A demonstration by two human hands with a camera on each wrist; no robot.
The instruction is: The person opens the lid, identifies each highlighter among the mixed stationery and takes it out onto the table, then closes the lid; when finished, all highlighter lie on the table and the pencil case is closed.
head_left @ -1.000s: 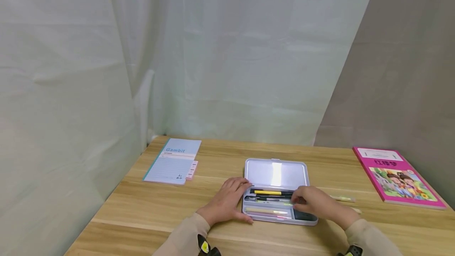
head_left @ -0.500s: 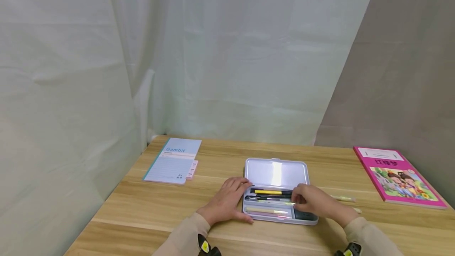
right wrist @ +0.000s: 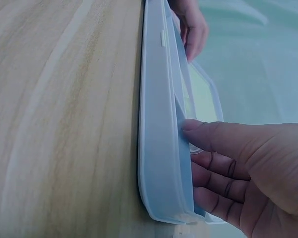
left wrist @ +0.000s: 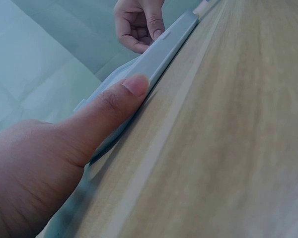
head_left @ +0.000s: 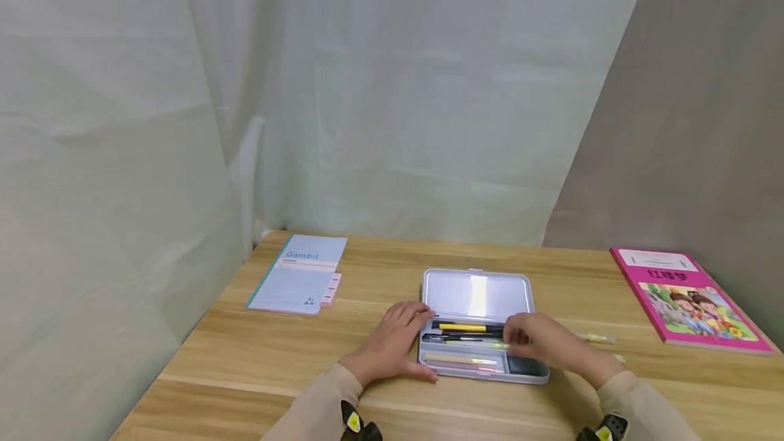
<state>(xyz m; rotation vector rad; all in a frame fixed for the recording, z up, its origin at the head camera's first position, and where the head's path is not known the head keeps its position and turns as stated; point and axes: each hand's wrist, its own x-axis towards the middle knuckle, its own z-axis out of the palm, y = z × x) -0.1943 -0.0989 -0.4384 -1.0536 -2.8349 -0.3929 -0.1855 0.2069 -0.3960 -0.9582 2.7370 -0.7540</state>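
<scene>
- One pencil case (right wrist: 159, 124) on counter (head_left: 245, 386), with tipped-back lid (head_left: 450, 291).
- Left hand (head_left: 390, 344) spread wide at the case's left end, thumb on front wall.
- Right hand (head_left: 542, 344) over the right part, with curled fingers; can't tell if pinching anything.
- Inside: several pens (head_left: 467, 327), plus black block (head_left: 525, 365) near right hand.
- Notebook (head_left: 297, 274) off to left, pink book (head_left: 692, 301) to right.
</scene>
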